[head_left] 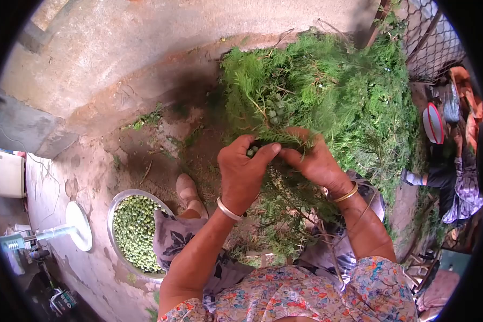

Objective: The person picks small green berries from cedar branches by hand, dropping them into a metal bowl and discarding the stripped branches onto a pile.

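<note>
My left hand (pixel 242 174), with a pale bangle at the wrist, is closed with small green cones (pixel 250 152) showing between thumb and forefinger. Facing it, my right hand (pixel 317 167), with a gold bangle, pinches a leafy evergreen branch (pixel 271 131). The two thumbs almost meet. A cluster of pale green cones (pixel 276 110) hangs on the sprig just beyond my fingers. Twiggy, darker foliage (pixel 292 201) lies below my hands, over my lap. How far the branch runs behind my right fingers is hidden.
A large heap of cut evergreen branches (pixel 359 102) lies ahead against the wall. At left, a metal basin (pixel 111 220) holds many green cones, near a fan with a round white base (pixel 79 226). Another person (pixel 459 188) sits at right beside a red-and-white round object (pixel 433 123).
</note>
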`<state>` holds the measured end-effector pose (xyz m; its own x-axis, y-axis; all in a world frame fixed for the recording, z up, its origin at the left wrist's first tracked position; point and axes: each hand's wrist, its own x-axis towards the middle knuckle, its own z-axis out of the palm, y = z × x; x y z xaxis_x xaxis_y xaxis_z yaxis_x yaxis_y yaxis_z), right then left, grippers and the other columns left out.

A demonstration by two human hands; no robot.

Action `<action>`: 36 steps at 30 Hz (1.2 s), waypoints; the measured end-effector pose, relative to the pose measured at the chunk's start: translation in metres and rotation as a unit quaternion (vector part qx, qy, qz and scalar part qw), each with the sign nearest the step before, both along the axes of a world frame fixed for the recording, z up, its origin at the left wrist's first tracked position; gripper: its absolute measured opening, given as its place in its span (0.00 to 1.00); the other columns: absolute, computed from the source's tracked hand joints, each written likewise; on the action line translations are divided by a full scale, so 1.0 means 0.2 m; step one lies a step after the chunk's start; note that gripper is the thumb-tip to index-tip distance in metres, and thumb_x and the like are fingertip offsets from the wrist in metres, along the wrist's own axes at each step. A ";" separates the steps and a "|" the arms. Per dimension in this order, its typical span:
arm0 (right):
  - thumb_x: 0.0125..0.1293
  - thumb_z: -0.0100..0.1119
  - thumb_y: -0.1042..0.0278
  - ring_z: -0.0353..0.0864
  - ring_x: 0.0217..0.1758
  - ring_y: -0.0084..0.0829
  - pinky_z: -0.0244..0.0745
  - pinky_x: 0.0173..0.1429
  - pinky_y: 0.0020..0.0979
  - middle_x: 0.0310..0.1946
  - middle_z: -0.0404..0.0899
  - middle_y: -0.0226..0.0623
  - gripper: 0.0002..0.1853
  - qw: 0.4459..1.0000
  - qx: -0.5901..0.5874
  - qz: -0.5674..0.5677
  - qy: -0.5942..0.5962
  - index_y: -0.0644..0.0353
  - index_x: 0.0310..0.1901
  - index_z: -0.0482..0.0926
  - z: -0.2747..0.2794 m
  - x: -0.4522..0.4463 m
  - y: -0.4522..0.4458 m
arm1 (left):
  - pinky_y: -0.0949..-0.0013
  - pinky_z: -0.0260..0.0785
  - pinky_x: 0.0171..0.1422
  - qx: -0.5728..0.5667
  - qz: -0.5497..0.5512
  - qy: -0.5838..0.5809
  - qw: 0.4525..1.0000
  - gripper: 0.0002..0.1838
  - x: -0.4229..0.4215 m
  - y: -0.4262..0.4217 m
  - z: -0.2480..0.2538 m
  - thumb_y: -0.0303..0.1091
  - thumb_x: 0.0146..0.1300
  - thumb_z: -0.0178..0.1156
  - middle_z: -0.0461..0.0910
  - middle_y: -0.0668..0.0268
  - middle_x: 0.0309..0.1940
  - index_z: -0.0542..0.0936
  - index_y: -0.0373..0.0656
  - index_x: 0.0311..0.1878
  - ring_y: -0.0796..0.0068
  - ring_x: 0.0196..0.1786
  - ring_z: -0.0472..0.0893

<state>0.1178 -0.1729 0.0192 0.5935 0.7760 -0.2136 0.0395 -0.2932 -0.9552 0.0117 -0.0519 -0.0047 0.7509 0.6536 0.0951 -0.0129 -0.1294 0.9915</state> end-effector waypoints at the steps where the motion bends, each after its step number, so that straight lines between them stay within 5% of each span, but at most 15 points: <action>1: 0.60 0.58 0.74 0.78 0.37 0.22 0.75 0.39 0.25 0.38 0.80 0.38 0.18 1.000 0.000 0.000 0.000 0.67 0.53 0.73 0.00 -0.01 0.00 | 0.82 0.58 0.24 0.000 0.000 0.000 1.000 0.06 0.00 0.00 -0.01 0.27 0.56 0.64 0.74 0.76 0.20 0.81 0.34 0.32 0.91 0.23 0.67; 4: 0.60 0.57 0.75 0.77 0.38 0.21 0.74 0.43 0.26 0.36 0.80 0.36 0.16 0.994 0.017 0.016 -0.102 0.67 0.50 0.75 -0.03 -0.03 0.00 | 0.75 0.62 0.26 0.012 0.024 0.036 0.999 0.09 0.01 0.01 -0.01 0.29 0.54 0.65 0.75 0.69 0.18 0.78 0.33 0.26 0.86 0.23 0.70; 6: 0.60 0.58 0.73 0.77 0.40 0.22 0.73 0.45 0.27 0.35 0.80 0.34 0.15 0.998 -0.009 0.000 -0.070 0.66 0.49 0.76 -0.05 -0.01 0.00 | 0.78 0.60 0.21 -0.232 0.016 0.021 0.972 0.08 0.00 0.02 0.04 0.29 0.56 0.64 0.75 0.69 0.19 0.77 0.36 0.26 0.85 0.20 0.70; 10: 0.59 0.60 0.73 0.76 0.39 0.22 0.73 0.44 0.27 0.35 0.80 0.32 0.16 1.000 -0.024 -0.006 0.006 0.65 0.49 0.76 0.05 0.00 -0.01 | 0.82 0.57 0.17 -0.411 -0.010 -0.013 0.911 0.05 -0.04 0.17 0.11 0.28 0.58 0.61 0.78 0.62 0.23 0.77 0.37 0.34 0.81 0.18 0.72; 12: 0.57 0.62 0.73 0.76 0.37 0.22 0.72 0.42 0.26 0.35 0.80 0.31 0.16 0.990 0.025 -0.060 0.123 0.63 0.48 0.77 0.08 -0.01 -0.01 | 0.82 0.57 0.17 -0.433 -0.038 -0.026 0.900 0.05 -0.06 0.18 0.09 0.28 0.59 0.60 0.78 0.61 0.24 0.77 0.36 0.36 0.81 0.19 0.72; 20: 0.55 0.63 0.69 0.74 0.31 0.21 0.69 0.36 0.24 0.32 0.79 0.30 0.18 0.985 -0.017 -0.094 0.143 0.65 0.47 0.75 0.06 0.04 -0.04 | 0.80 0.58 0.17 -0.523 -0.126 -0.072 0.840 0.07 -0.08 0.27 0.02 0.29 0.62 0.55 0.77 0.57 0.25 0.75 0.35 0.37 0.79 0.19 0.71; 22: 0.55 0.62 0.69 0.73 0.29 0.20 0.68 0.33 0.24 0.30 0.78 0.31 0.19 0.984 -0.007 -0.084 0.156 0.66 0.48 0.74 0.06 0.07 -0.06 | 0.79 0.58 0.16 -0.586 -0.161 -0.201 0.769 0.10 -0.12 0.39 -0.02 0.33 0.64 0.54 0.74 0.56 0.29 0.74 0.36 0.42 0.77 0.21 0.70; 26: 0.55 0.60 0.70 0.68 0.21 0.20 0.63 0.25 0.23 0.22 0.74 0.31 0.17 0.974 0.040 -0.113 0.191 0.66 0.45 0.74 0.04 0.10 -0.06 | 0.79 0.60 0.18 -0.579 -0.137 -0.237 0.768 0.09 -0.15 0.46 0.06 0.34 0.65 0.54 0.75 0.54 0.32 0.74 0.38 0.39 0.76 0.25 0.72; 28: 0.55 0.60 0.70 0.67 0.19 0.21 0.61 0.22 0.23 0.20 0.73 0.31 0.15 0.970 0.047 -0.140 0.194 0.66 0.44 0.75 0.03 0.09 -0.06 | 0.79 0.62 0.20 -0.468 -0.092 -0.169 0.863 0.09 -0.13 0.37 0.10 0.34 0.65 0.54 0.75 0.52 0.36 0.75 0.37 0.37 0.76 0.29 0.74; 29: 0.55 0.59 0.69 0.67 0.19 0.21 0.60 0.21 0.23 0.20 0.73 0.31 0.15 0.971 0.045 -0.144 0.187 0.65 0.44 0.75 0.03 0.09 -0.05 | 0.79 0.62 0.20 -0.468 -0.090 -0.170 0.863 0.09 -0.12 0.35 0.07 0.34 0.65 0.54 0.75 0.52 0.36 0.75 0.37 0.37 0.76 0.29 0.74; 33: 0.56 0.58 0.67 0.66 0.18 0.20 0.58 0.20 0.23 0.19 0.72 0.30 0.17 0.973 0.053 -0.147 0.172 0.65 0.46 0.76 0.04 0.09 -0.04 | 0.81 0.61 0.19 -0.465 -0.081 -0.114 0.874 0.05 -0.05 0.20 0.05 0.28 0.61 0.60 0.79 0.60 0.27 0.79 0.38 0.39 0.78 0.24 0.75; 36: 0.58 0.54 0.68 0.62 0.19 0.19 0.55 0.20 0.22 0.17 0.66 0.27 0.25 0.979 0.016 -0.126 0.160 0.73 0.55 0.68 0.08 0.05 -0.03 | 0.80 0.64 0.24 -0.244 -0.035 -0.021 0.969 0.08 -0.01 0.11 0.05 0.26 0.55 0.63 0.79 0.65 0.24 0.82 0.35 0.39 0.82 0.26 0.76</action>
<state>0.1286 -0.1789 0.0355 0.6729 0.6236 -0.3980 -0.3330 -0.2251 -0.9157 0.0092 -0.0303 0.0052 0.7966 0.5766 -0.1815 -0.0459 0.3571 0.9329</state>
